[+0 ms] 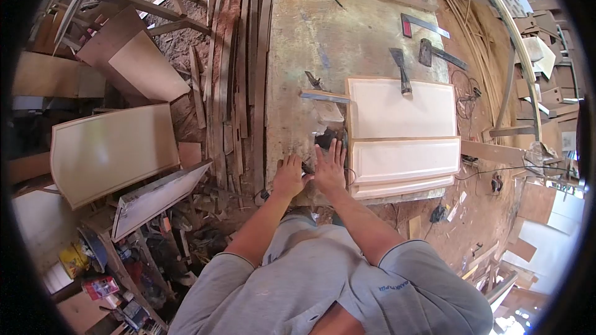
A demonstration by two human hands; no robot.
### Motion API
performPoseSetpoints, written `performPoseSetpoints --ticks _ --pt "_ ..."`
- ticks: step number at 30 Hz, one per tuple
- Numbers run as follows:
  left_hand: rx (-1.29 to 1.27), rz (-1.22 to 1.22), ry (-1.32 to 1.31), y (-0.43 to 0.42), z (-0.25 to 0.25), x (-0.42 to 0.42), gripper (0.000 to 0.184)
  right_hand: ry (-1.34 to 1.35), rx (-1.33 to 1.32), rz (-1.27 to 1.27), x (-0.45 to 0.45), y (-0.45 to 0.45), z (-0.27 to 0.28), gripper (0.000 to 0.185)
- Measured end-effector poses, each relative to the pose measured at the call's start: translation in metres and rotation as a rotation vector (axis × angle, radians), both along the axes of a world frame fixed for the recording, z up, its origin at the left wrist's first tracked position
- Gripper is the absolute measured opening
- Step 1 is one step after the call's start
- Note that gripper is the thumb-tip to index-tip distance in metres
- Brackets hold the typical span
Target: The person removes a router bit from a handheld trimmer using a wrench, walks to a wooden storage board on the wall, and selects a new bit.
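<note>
"State of the hands?"

"Right hand [330, 172], centre of the frame: fingers extended, slightly spread. Left hand [289, 177], just left of it: partly curled. Whether it pinches the small dark piece [306, 167] between the hands, I cannot tell."

"Handling of that piece?"

"Too small to judge."

"Nearest larger item?"

"Pale panel [403, 154], right of centre on the worktable [295, 43], beside the right hand. Probably stiff, fairly light, edges liable to chip; best held by both short ends."

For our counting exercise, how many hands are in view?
2: the left hand and, beside it, the right hand, both at the near end of the workbench. No others show.
</note>
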State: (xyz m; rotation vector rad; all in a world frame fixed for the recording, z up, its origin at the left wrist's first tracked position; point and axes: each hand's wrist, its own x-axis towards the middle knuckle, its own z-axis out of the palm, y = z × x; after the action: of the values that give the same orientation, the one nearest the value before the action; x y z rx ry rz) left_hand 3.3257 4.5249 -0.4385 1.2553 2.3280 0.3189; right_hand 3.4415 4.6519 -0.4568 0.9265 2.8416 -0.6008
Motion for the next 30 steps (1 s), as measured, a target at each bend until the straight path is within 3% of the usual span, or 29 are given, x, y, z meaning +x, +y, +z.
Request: performPoseSetpoints --ticks 30 --pt "0.051 -0.038 0.022 -0.002 -0.003 -0.003 0.074 -0.056 -0.011 0.045 0.000 0.001 -0.008 0.058"
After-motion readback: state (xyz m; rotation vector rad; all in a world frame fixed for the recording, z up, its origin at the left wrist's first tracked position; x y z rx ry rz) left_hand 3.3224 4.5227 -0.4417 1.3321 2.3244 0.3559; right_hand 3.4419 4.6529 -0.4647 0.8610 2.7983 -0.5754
